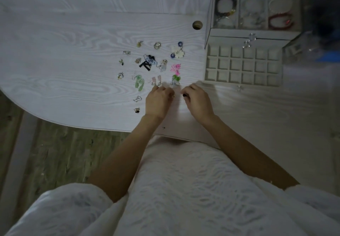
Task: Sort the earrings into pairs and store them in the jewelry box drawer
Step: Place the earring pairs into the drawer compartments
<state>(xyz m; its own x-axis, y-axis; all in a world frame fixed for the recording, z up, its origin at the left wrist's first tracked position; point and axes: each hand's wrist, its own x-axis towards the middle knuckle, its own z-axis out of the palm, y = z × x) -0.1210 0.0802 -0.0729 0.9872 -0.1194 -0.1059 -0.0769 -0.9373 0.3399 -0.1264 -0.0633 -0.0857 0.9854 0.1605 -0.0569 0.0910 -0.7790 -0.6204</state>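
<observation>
Earrings (149,64) lie scattered mid-table (64,55), the jewelry box (252,31) at the far right edge with its gridded drawer (243,66) pulled open. Left hand (158,101) and right hand (197,100) curl beside the nearest earrings; what they pinch is unclear.

Two bare forearms are reaching forward from loose white textured sleeves (55,211), converging toward the middle of the view. The left hand (157,101) is lying knuckles-up with its fingers curled inward, the fingertips bunching together at the front as if pinching; whatever it may be gripping is too small to make out. The right hand (197,100) is sitting just beside it, apart by a narrow gap, its fingers likewise curling under toward the thumb, with something small and dark showing at the fingertips.
</observation>
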